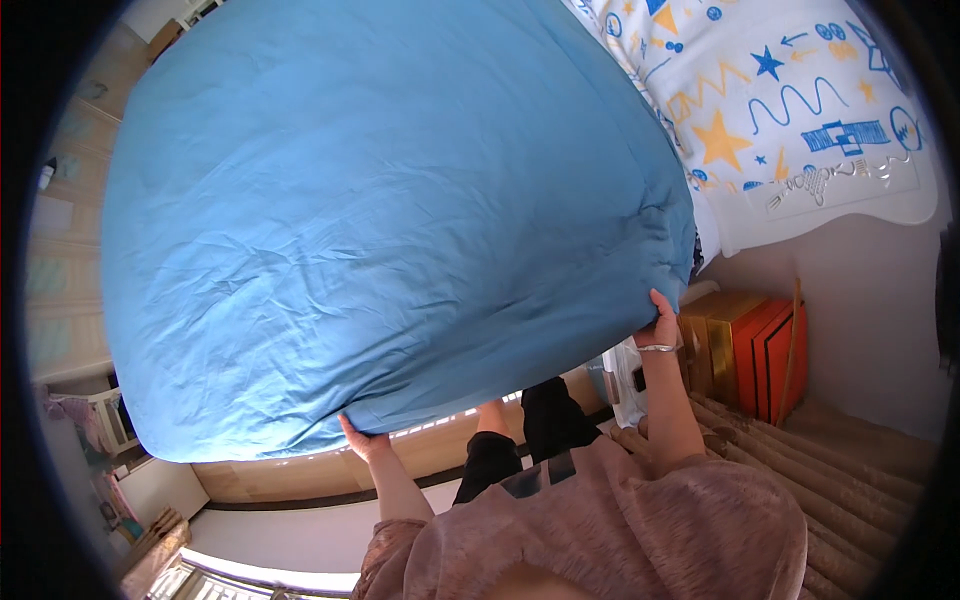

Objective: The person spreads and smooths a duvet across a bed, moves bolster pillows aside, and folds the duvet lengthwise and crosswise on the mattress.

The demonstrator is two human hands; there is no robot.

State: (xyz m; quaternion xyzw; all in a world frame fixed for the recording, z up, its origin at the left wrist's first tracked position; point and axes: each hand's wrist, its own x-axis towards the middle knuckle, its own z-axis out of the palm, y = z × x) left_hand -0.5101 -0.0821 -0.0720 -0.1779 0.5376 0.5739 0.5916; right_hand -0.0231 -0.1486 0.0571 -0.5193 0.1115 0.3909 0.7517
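A loose, mottled brown top (pixel 610 530), black trousers (pixel 552 418), and a seemingly silver bracelet (pixel 657 348) on the right wrist (pixel 660 364).

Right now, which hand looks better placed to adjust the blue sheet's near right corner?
Probably the right hand: it is at that corner of the blue sheet, while the left hand is at the near edge, farther left.

We read no words or numbers here; blue and yellow stars, arrows and squiggles mark the white cover (pixel 795 105).
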